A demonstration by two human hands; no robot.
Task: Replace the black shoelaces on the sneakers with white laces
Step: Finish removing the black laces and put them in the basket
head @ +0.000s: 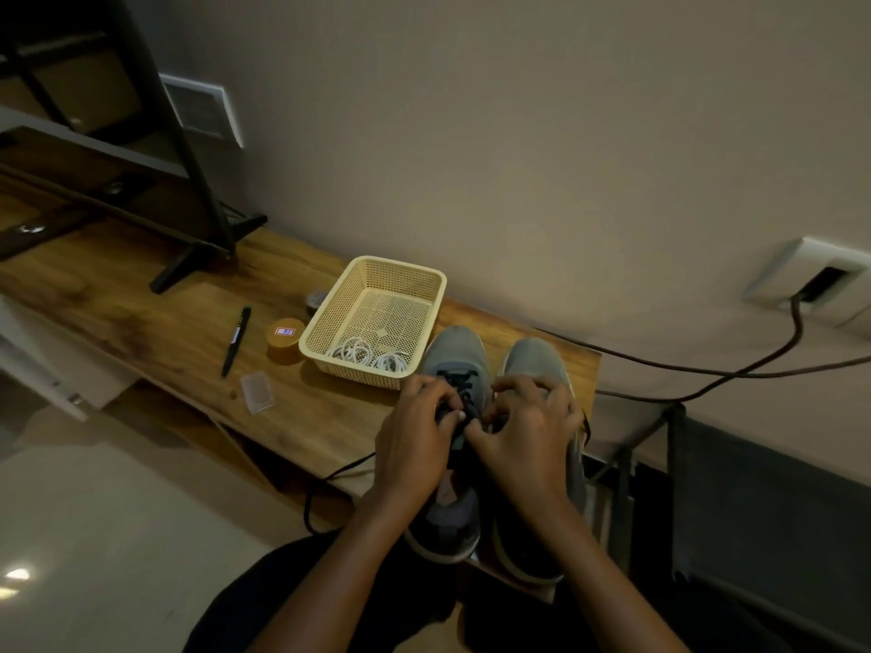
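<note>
Left hand (414, 435) fingers (447, 407) curled, pinching black lace (459, 381) on left sneaker (455, 355). Right hand (528, 435) fingers curled at same lacing; grip hidden, cannot tell. Grey sneakers side by side on bench (165, 332), toes toward wall, just right of basket (377, 285). White laces (367, 355) coiled inside basket.

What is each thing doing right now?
Left sneaker: black lace still in.
Right sneaker: upright beside it.
Left hand: pinching the black lace.
Right hand: pulling at it too.
White laces: coiled in the basket.
Pen: lying flat.
</note>
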